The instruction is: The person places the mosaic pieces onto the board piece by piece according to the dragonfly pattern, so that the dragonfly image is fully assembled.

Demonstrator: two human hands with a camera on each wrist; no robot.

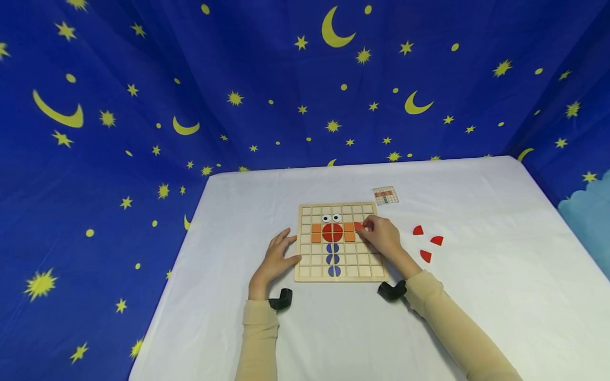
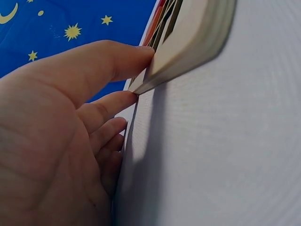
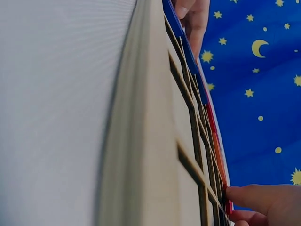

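A square wooden grid board (image 1: 312, 277) lies on the table. On it are two eye pieces (image 1: 326, 218), a red circle of quarter pieces (image 1: 328, 229), orange squares (image 1: 349, 236) on both sides, and a column of blue half-round pieces (image 1: 332, 259). My right hand (image 1: 385, 236) pinches a red quarter-circle piece (image 1: 359, 226) at the board, just right of the orange squares; the right wrist view shows its thumb (image 3: 251, 195) against the red piece. With fingers spread, my left hand (image 1: 275, 259) touches the board's left edge, its thumb (image 2: 127, 59) on the rim.
Three loose red quarter-circle pieces (image 1: 437, 241) lie right of the board. A small pattern card (image 1: 385, 195) sits beyond its far right corner. White cloth covers the table (image 1: 333, 328); a blue star-and-moon curtain (image 1: 286, 69) hangs behind and at the sides.
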